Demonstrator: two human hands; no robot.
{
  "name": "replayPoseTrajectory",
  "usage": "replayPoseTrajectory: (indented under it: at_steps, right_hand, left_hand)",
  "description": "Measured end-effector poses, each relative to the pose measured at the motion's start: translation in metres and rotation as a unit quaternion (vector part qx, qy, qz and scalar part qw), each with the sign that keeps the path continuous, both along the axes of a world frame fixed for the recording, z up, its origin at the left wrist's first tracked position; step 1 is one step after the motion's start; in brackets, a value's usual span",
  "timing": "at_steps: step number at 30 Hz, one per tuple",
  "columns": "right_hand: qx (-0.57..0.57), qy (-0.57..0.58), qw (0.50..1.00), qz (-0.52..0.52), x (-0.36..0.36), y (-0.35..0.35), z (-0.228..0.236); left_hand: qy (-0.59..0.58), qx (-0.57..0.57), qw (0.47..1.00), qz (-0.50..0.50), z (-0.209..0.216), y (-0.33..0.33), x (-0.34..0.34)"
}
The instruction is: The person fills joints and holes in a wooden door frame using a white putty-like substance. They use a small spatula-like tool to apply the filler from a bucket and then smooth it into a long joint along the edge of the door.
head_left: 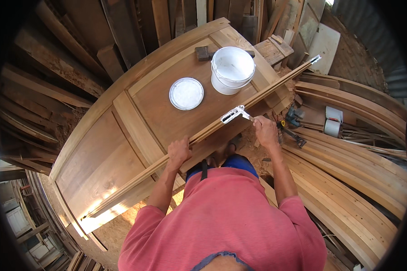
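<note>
A long grooved wooden rail [203, 134] runs diagonally across the front of a panelled wooden door [167, 122]. My left hand [179, 151] is closed around the rail near its middle. In my right hand [265, 130] is a thin-handled spreading tool [246, 114], its tip smeared white; its exact kind is hard to make out. The tip touches a patch of white paste [231, 114] on the rail, around a slot. More white paste [315, 59] coats the rail's far right end. Beyond the rail, a white bucket [233, 71] and its round lid [186, 94] rest on the door.
A mallet [203, 53] lies behind the bucket, its handle partly hidden. Stacked curved boards [343, 180] fill the right side, with a power tool [295, 116] beside them. Planks [117, 40] lean along the back and left. A small wooden stool [273, 49] stands at the door's far corner.
</note>
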State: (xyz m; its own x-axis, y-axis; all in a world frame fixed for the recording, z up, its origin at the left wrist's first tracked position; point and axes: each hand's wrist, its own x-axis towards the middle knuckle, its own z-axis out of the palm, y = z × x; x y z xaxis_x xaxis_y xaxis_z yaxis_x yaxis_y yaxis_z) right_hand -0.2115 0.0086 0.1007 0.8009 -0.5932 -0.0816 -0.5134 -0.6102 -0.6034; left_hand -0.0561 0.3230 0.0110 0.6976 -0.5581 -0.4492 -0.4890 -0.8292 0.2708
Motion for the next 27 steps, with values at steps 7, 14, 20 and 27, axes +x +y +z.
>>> replayPoseTrajectory:
  at_steps: [7, 14, 20, 27]
  right_hand:
    - [-0.172, 0.246, 0.935, 0.191, 0.077, -0.03, 0.04]
    - [-0.204, 0.294, 0.895, 0.265, 0.125, -0.032, -0.01]
    - [-0.018, 0.172, 0.956, 0.236, 0.086, -0.018, 0.001]
    - [0.1, -0.02, 0.988, 0.12, 0.023, -0.041, -0.001]
  left_hand:
    - [0.0, -0.007, 1.0, 0.0, 0.001, -0.001, -0.001]
    - [-0.01, -0.028, 1.0, 0.007, 0.0, -0.004, -0.003]
    - [-0.009, -0.023, 1.0, 0.014, -0.003, 0.006, -0.004]
    - [-0.015, -0.027, 1.0, 0.006, 0.003, 0.0, -0.003]
